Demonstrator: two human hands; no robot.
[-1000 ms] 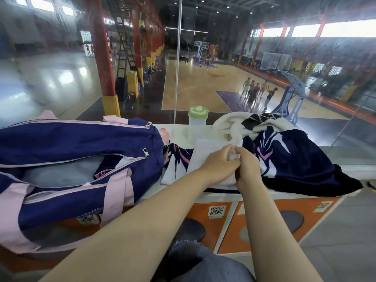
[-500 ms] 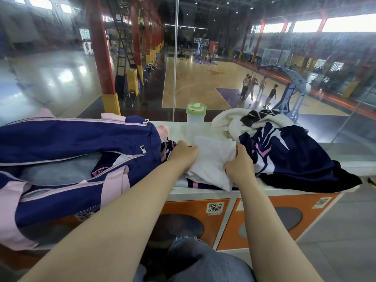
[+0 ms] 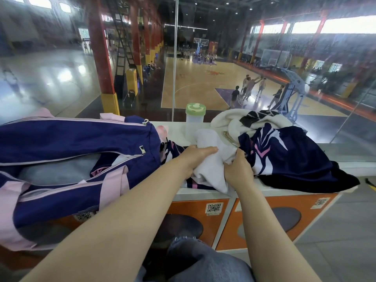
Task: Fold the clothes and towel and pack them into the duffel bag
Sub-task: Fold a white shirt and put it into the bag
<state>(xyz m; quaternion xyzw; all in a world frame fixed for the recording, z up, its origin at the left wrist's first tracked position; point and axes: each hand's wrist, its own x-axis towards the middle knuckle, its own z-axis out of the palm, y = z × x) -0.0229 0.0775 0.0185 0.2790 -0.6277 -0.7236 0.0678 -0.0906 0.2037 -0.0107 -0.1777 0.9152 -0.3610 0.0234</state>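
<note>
White towel (image 3: 211, 159) bunched on the white worktop (image 3: 179, 130), between the open navy-and-pink duffel bag (image 3: 81, 143) and a heap of navy patterned clothes (image 3: 293, 157). Gripped on its left edge by the left hand (image 3: 195, 157), fingers curled over the cloth; pinched on its right by the right hand (image 3: 238, 169). Green-lidded bottle (image 3: 195, 115) upright behind, against glass overlooking a basketball court (image 3: 203, 82).
</note>
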